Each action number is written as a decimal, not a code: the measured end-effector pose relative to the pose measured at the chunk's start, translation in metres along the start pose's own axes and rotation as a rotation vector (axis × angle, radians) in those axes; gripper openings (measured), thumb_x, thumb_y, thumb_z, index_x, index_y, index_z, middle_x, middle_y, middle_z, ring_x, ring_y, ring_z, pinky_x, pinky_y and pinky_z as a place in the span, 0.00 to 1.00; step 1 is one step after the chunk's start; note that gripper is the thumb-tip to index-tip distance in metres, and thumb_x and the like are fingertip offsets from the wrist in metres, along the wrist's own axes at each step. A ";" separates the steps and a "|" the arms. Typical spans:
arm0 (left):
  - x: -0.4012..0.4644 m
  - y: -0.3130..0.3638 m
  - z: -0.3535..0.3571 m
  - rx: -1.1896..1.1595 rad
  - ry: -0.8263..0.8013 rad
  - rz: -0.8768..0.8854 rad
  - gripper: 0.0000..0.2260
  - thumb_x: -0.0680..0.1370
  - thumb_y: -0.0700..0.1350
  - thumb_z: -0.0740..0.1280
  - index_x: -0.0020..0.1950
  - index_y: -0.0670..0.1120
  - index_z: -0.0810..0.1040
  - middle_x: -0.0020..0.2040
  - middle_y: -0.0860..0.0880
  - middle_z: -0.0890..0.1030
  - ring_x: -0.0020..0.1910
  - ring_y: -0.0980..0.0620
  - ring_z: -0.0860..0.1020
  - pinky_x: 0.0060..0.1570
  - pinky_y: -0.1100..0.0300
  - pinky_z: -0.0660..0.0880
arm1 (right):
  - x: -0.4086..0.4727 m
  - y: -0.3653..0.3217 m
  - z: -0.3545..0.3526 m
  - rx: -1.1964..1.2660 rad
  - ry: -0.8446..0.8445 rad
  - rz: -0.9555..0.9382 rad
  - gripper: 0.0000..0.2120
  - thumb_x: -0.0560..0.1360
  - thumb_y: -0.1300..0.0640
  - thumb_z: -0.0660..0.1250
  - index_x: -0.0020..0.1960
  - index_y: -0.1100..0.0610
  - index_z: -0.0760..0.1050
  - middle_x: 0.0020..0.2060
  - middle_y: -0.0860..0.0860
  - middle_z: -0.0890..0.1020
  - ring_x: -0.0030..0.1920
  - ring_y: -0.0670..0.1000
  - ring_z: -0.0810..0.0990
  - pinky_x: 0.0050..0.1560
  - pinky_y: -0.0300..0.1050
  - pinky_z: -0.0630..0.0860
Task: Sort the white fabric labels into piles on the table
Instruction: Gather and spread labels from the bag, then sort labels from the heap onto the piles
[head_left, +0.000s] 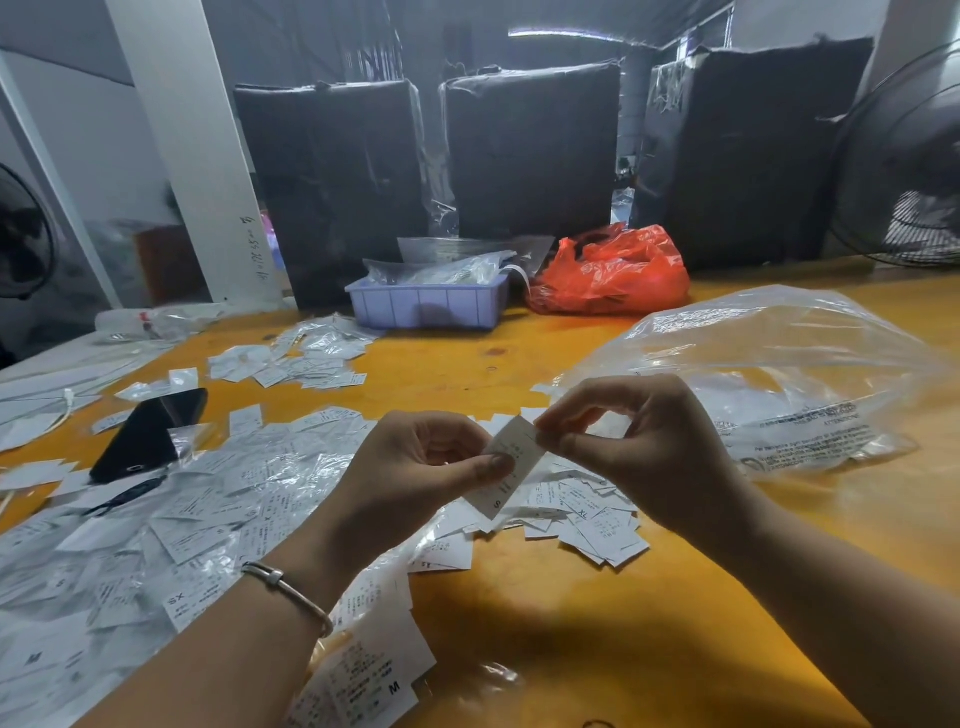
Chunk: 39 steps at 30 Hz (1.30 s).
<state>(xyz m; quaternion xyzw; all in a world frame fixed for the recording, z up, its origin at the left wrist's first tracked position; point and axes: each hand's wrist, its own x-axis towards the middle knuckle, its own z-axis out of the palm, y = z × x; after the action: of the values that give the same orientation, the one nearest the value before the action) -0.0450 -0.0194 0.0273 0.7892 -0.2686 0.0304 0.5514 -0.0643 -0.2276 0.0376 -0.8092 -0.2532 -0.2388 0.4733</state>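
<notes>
Both hands hold one white fabric label (511, 470) marked "S" above the yellow table (597, 623). My left hand (415, 467) pinches its middle with thumb and fingers. My right hand (634, 447) pinches its upper end. Under the hands lies a small pile of labels (592, 519), one marked "XL". A wide spread of loose labels (182, 525), mixed with clear plastic, covers the table's left side. Another pile, with an "M" on top (363, 680), lies by my left forearm. A further pile of labels (291, 358) sits farther back.
A large clear plastic bag (779, 374) lies to the right. A black phone (148, 436) rests on the left among labels. At the back stand a blue tray (426, 306) of bagged items, a red plastic bag (613, 275), black wrapped bundles (530, 150) and a fan (904, 156).
</notes>
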 end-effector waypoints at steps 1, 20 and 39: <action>0.000 -0.001 0.000 -0.001 0.003 -0.001 0.10 0.67 0.50 0.73 0.41 0.44 0.85 0.40 0.48 0.85 0.40 0.52 0.83 0.40 0.62 0.80 | -0.001 0.000 0.001 0.001 0.006 -0.004 0.05 0.68 0.63 0.75 0.40 0.54 0.84 0.36 0.47 0.84 0.39 0.48 0.81 0.40 0.47 0.79; 0.004 -0.015 -0.016 0.269 0.170 -0.112 0.10 0.76 0.36 0.68 0.43 0.50 0.82 0.39 0.50 0.85 0.38 0.52 0.82 0.39 0.55 0.78 | 0.010 0.042 -0.022 -0.561 -0.053 0.201 0.05 0.73 0.54 0.70 0.40 0.54 0.82 0.34 0.46 0.81 0.34 0.44 0.77 0.35 0.41 0.73; 0.005 -0.029 -0.026 0.739 0.301 -0.388 0.08 0.75 0.42 0.67 0.42 0.55 0.80 0.48 0.57 0.78 0.53 0.51 0.74 0.51 0.53 0.73 | 0.012 0.094 -0.050 -0.990 0.056 0.709 0.09 0.73 0.48 0.68 0.51 0.49 0.80 0.57 0.52 0.76 0.63 0.56 0.69 0.58 0.53 0.65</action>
<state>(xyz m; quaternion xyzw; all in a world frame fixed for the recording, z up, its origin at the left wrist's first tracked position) -0.0213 0.0088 0.0138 0.9559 -0.0031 0.1350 0.2608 -0.0028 -0.3094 0.0069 -0.9615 0.1855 -0.1772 0.0980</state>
